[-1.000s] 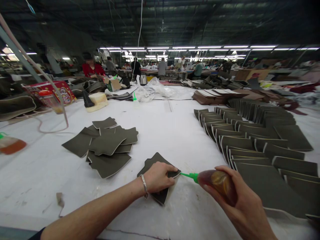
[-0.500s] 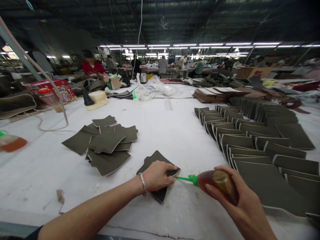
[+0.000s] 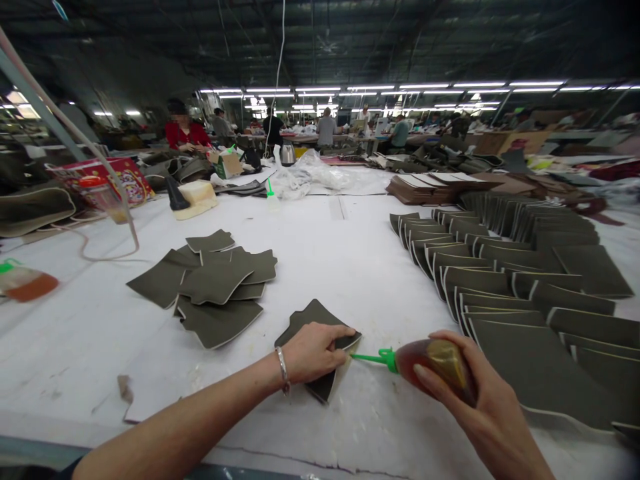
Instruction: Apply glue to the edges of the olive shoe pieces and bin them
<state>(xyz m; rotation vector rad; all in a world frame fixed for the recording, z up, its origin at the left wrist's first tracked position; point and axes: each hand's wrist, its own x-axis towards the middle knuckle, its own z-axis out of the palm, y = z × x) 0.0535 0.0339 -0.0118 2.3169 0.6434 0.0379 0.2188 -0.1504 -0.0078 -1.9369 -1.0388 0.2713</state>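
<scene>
In the lower middle, my left hand (image 3: 316, 352) lies over a dark olive leather-like piece (image 3: 313, 312), holding it to the table. Its index finger stretches along the piece's right corner while the other fingers curl on the edge. A pale strip of underside shows beside them. My right hand (image 3: 477, 393) is wrapped round a squeeze bottle (image 3: 436, 370) of amber-brown liquid, tilted almost flat. The bottle's thin green nozzle (image 3: 370, 358) points left, its tip at the piece's edge by my left fingers. Whether liquid is coming out is too small to tell.
Similar loose pieces (image 3: 215, 280) overlap on the left. Long overlapping rows of pieces (image 3: 500, 287) cover the right side. Another glue-like bottle (image 3: 33, 285) lies at far left, near a hanging hose (image 3: 127, 220). Brown stacks (image 3: 425, 193) and clear plastic (image 3: 310, 173) sit farther back.
The view has shifted very slightly. Both hands, the piece and the bottle stay almost in place, with slightly more of the pale strip showing beside my left fingers.
</scene>
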